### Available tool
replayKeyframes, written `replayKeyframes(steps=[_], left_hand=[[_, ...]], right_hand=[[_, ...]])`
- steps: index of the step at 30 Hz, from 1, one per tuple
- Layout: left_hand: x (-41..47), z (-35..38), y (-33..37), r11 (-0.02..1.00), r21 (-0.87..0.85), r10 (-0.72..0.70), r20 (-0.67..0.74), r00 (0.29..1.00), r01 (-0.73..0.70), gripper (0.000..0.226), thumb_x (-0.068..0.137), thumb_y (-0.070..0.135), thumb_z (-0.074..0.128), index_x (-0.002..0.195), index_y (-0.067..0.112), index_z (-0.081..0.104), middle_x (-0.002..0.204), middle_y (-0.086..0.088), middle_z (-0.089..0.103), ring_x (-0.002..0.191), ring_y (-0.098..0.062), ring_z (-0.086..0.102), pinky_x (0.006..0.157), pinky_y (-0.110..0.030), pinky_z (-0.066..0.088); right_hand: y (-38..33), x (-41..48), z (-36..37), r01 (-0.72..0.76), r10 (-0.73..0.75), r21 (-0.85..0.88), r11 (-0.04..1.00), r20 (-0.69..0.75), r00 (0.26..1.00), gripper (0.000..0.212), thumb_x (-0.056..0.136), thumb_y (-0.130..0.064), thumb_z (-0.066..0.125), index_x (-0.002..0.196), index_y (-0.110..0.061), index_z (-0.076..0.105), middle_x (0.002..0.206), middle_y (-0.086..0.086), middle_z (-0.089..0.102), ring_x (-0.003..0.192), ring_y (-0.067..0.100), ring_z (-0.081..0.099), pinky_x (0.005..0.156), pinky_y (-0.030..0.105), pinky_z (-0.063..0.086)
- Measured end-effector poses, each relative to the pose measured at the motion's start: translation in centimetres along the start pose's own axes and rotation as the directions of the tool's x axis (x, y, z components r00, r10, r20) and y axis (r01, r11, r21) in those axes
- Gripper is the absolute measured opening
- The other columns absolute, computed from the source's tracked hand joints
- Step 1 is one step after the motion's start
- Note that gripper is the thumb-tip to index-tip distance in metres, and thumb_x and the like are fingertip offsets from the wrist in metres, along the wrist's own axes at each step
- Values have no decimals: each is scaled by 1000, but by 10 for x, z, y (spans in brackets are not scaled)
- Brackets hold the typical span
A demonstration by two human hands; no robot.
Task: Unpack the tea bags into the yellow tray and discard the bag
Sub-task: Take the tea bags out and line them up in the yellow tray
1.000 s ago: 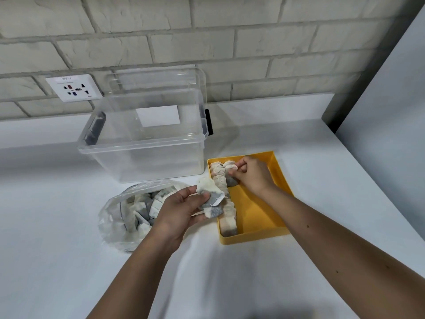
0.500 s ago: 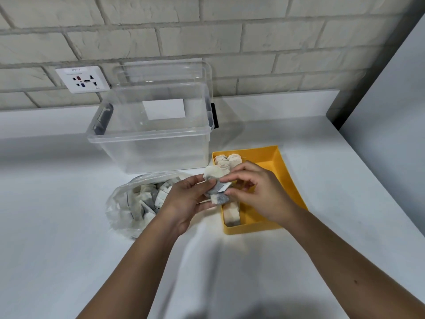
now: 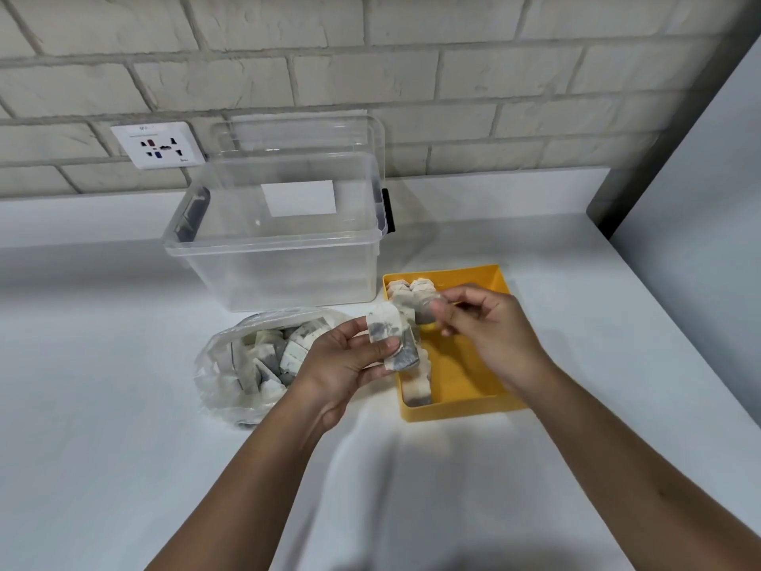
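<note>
The yellow tray sits on the white counter, with a row of tea bags standing along its left wall. Left of it lies a clear plastic bag, open and holding several tea bags. My left hand grips a small stack of tea bags at the tray's left edge. My right hand hovers over the tray and pinches a single tea bag just right of that stack.
A clear plastic storage box with grey latches stands behind the bag and tray, against the brick wall. A wall socket is at the upper left. A grey panel borders the counter on the right.
My right hand came back from the far end of the tray to the stack in my left hand and has drawn one tea bag off it toward the tray.
</note>
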State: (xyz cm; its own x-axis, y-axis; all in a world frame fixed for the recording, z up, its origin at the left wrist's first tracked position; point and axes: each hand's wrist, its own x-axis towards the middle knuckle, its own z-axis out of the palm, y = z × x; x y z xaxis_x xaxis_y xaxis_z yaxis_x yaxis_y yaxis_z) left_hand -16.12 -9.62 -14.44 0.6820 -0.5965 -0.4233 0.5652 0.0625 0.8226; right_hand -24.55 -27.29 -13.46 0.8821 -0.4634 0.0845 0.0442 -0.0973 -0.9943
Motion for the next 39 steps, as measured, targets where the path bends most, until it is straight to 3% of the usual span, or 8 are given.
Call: replayKeyframes(steps=[4, 7, 9, 17, 27, 31, 34, 39], left_hand=[[4, -7, -1, 999, 49, -2, -67, 998, 5, 37, 78, -3, 74, 113, 5, 66, 100, -10, 77, 83, -20, 75, 80, -33, 61], [6, -12, 0, 997, 71, -1, -91, 996, 7, 35, 81, -3, 72, 115, 4, 66, 103, -10, 77, 86, -20, 75, 80, -31, 62], [8, -14, 0, 997, 80, 3, -98, 995, 5, 34, 82, -2, 72, 114, 5, 67, 102, -9, 77, 85, -19, 75, 75, -28, 62], [9, -16, 0, 995, 102, 8, -95, 995, 2, 38, 80, 1, 72, 118, 5, 66, 107, -9, 76, 90, -20, 74, 90, -37, 58], [9, -17, -4, 993, 118, 2, -102, 995, 10, 39, 80, 5, 73, 119, 6, 67, 108, -7, 76, 94, -20, 73, 100, -43, 50], [9, -17, -4, 997, 75, -1, -96, 995, 8, 30, 83, 3, 71, 113, 5, 68, 101, -9, 77, 85, -17, 75, 77, -31, 61], [9, -16, -2, 1000, 25, 3, -87, 996, 0, 26, 84, 1, 69, 109, 1, 68, 97, -12, 76, 80, -17, 75, 67, -27, 62], [9, -10, -2, 999, -42, -2, -73, 997, -1, 22, 86, 3, 67, 108, 2, 66, 94, -10, 75, 80, -18, 74, 75, -31, 63]], right_hand=[[-4, 22, -30, 28, -24, -283, 959, 17, 1000, 8, 91, -18, 66, 88, -25, 68, 78, -6, 68, 71, 12, 64, 67, 22, 52], [8, 42, -45, 9, 162, -689, 725, 183, 970, 8, 94, -25, 62, 93, -20, 69, 79, -11, 64, 75, 11, 61, 69, 25, 46], [22, 52, -43, 13, 265, -781, 624, 227, 937, 15, 94, -28, 62, 96, -15, 70, 84, -5, 66, 82, 17, 62, 73, 32, 48], [59, 76, -13, -3, 71, -818, 575, 47, 996, 21, 90, -34, 66, 93, -15, 72, 93, -2, 70, 85, 15, 61, 69, 31, 49], [71, 77, -8, -112, 56, -712, 693, -102, 993, 18, 86, -35, 71, 93, -18, 69, 86, -5, 66, 82, 13, 62, 70, 30, 51], [61, 75, -10, -110, 80, -748, 655, -77, 994, 27, 82, -40, 74, 97, -20, 64, 89, -7, 63, 83, 13, 61, 70, 31, 51], [41, 55, -8, -40, -59, -779, 626, -99, 993, 32, 83, -38, 73, 108, -22, 61, 98, -8, 59, 82, 7, 55, 70, 29, 51], [8, -2, 17, 34, -47, -452, 891, -17, 999, 11, 85, -27, 73, 95, -24, 71, 79, -10, 64, 60, -3, 53, 58, 11, 44]])
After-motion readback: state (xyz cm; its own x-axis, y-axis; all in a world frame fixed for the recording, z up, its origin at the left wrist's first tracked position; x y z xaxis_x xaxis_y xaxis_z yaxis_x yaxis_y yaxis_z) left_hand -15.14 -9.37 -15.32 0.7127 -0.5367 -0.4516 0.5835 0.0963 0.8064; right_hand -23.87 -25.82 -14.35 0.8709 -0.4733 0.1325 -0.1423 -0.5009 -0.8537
